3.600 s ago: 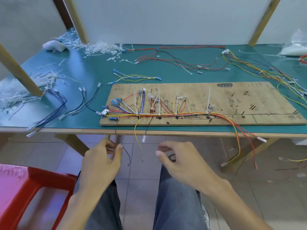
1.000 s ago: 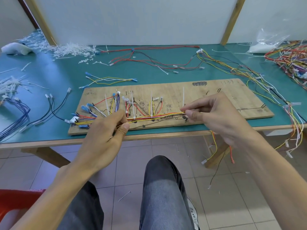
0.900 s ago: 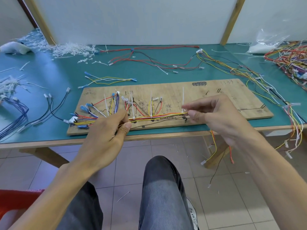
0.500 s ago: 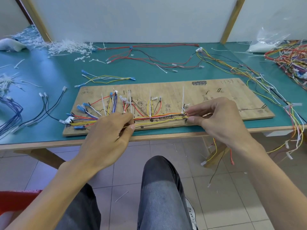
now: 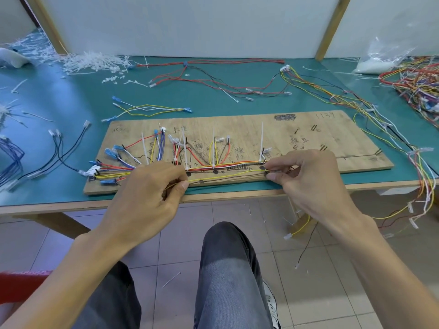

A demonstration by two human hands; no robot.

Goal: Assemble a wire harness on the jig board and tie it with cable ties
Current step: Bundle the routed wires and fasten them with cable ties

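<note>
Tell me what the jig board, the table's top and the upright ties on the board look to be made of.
Jig board: unfinished wood, likely plywood; pale grain, pen marks.
Table top: matte teal mat, perhaps rubber or vinyl, over a wooden edge; soft glare.
Upright ties: whitish plastic, probably nylon; thin, stiff strips standing unsupported.

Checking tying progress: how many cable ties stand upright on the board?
4 ties: one at left, two in the middle, one above the right hand. The left hand may hide more.
</note>
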